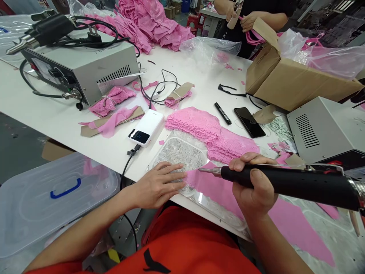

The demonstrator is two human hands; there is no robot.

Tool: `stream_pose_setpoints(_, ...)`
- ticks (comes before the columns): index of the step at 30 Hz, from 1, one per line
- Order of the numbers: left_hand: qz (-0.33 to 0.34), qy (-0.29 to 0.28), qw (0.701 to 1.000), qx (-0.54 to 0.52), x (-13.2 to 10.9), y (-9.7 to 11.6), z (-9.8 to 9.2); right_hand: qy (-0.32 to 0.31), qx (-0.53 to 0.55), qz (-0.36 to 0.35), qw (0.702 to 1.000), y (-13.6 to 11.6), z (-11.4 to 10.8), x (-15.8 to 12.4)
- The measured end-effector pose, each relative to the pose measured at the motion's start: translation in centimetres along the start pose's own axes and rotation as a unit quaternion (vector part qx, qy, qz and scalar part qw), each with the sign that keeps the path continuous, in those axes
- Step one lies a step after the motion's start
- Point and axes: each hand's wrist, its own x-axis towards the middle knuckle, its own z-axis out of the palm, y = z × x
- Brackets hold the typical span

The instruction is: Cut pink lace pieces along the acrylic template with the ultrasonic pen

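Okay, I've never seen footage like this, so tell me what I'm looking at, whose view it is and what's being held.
There's no robot here. It's one picture, from a camera on a person's head, looking forward and down at their bare hands. The right hand grips a black handheld tool, its metal tip at some flat pink fabric. The left hand rests palm-down, fingertips by the fabric's edge. On the white table lie stacked pink pieces, a power bank, a marker and a phone.
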Motion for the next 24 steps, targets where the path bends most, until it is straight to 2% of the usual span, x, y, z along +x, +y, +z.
stream_pose_setpoints(7, 0.014, 0.008, 1.0, 0.006, -0.1, 0.0, 0.0, -0.026, 0.026, 0.013, 0.999, 0.2, 1.2, -0.6)
stream_pose_setpoints(24, 0.019, 0.026, 0.999, 0.006, 0.0, 0.1, 0.0, -0.036, 0.046, 0.015, 0.998, 0.3, 2.2, -1.2)
